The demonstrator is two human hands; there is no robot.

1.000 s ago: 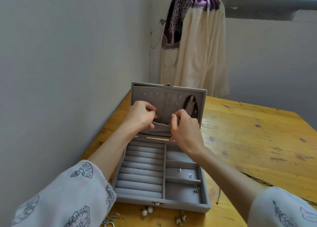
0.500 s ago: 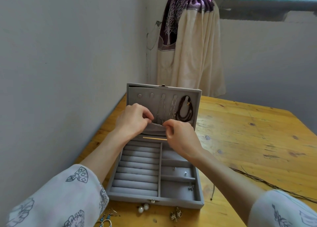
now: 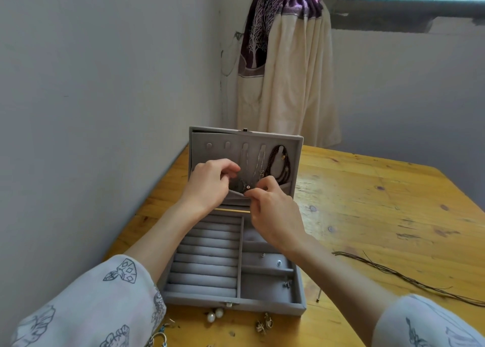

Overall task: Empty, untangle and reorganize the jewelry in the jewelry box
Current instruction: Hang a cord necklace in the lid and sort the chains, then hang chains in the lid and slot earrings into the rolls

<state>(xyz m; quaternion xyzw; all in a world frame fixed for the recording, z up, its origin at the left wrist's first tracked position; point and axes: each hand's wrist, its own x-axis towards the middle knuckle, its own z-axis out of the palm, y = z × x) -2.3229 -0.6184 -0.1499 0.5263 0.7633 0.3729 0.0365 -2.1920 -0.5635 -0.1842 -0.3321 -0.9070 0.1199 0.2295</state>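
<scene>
in the grey velvet jewelry box [image 3: 236, 303] lid, both hands [image 3: 273, 210] pinch a thin pendant chain [image 3: 245, 185] at the pocket.

No words, labels, brand marks or numbers can be read anywhere, not even on the jewelry box [image 3: 233, 304]

jewelry box [image 3: 275, 308]: grey velvet | table [image 3: 367, 202]: honey-yellow knotted wood | sleeves [image 3: 99, 307]: white, dark line-drawn motifs | beaded necklace [image 3: 282, 171]: dark brown | curtain [image 3: 288, 84]: cream, purple tree print

The left hand [image 3: 210, 182] hides the lid pocket's [image 3: 237, 196] left part; the blue earrings [image 3: 157, 337] run past the bottom edge.
</scene>
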